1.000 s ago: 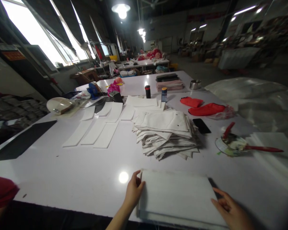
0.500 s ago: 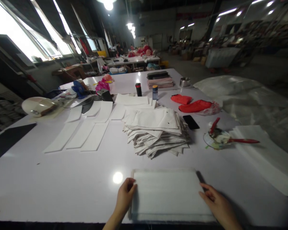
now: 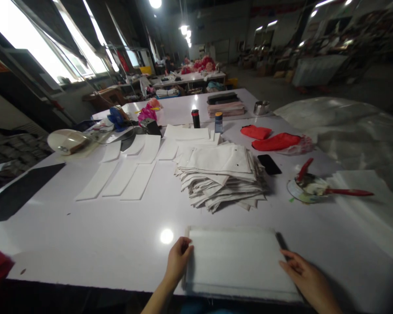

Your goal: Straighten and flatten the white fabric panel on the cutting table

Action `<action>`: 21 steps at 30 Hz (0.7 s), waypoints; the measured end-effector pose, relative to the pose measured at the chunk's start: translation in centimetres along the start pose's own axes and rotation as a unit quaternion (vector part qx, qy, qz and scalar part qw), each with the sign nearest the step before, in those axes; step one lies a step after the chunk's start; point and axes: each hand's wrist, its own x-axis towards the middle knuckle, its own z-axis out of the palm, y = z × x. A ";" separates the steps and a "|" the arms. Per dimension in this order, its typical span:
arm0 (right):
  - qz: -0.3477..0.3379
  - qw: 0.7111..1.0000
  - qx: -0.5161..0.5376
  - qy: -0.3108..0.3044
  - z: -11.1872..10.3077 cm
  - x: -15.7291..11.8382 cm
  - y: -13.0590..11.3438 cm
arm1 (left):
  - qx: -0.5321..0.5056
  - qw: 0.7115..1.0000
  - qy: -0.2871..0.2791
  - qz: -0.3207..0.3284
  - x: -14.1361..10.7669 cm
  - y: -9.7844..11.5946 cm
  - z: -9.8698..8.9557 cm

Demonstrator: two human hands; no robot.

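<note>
Currently a white cloth (image 3: 236, 264) lies flat on the pale surface (image 3: 118, 237), stretched between the two hands, with the edge of another layer showing under it. The left hand (image 3: 179, 256) pinches its left edge between thumb and fingers. The right hand (image 3: 298, 268) is at the opposite edge, fingers curled; a dark strip (image 3: 280, 240) pokes out just past its fingertips, and I cannot tell whether that hand grips the strip, the cloth or both.

Straight ahead of the hands sits an untidy pile of off-white fabric (image 3: 220, 179), with a black phone (image 3: 269, 164) just beside it, ahead of the right hand. Off to the right of that hand, and farther out, is a round dish (image 3: 294, 192) with two red handles (image 3: 350, 192), one tilted up, the other pointing rightward near some loose white sheets (image 3: 363, 192). Past the phone from the right hand lie red cloths (image 3: 277, 142). Ahead and to the left of the left hand, white strips (image 3: 96, 181) are spread out; a black sheet (image 3: 22, 192) lies farther left. Well beyond both hands stand a black bottle (image 3: 195, 120) and a blue bottle (image 3: 218, 124), both upright.
</note>
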 end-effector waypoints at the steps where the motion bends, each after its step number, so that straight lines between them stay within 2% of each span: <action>1: -0.002 1.000 -0.008 -0.002 0.0 0.0 -0.1 | 0.004 1.000 -0.001 0.001 0.0 0.0 0.0; 13: -0.037 0.998 -0.054 -0.012 0.0 -0.3 -0.7 | 0.052 0.998 -0.011 0.033 0.1 -0.7 -0.2; 15: -0.050 0.996 -0.069 -0.007 0.1 -0.4 -0.7 | 0.089 0.994 -0.016 0.063 0.1 -0.8 -0.1; 17: -0.067 0.993 -0.093 0.003 0.2 -0.4 -0.8 | 0.182 0.975 -0.014 0.126 -0.1 -0.6 -0.1; 18: -0.078 0.991 -0.109 0.010 0.2 -0.4 -1.0 | 0.243 0.956 -0.009 0.166 -0.1 -0.4 0.0; 21: -0.113 0.978 -0.170 0.047 0.3 -0.5 -2.1 | 0.401 0.871 -0.001 0.283 -0.4 0.1 0.7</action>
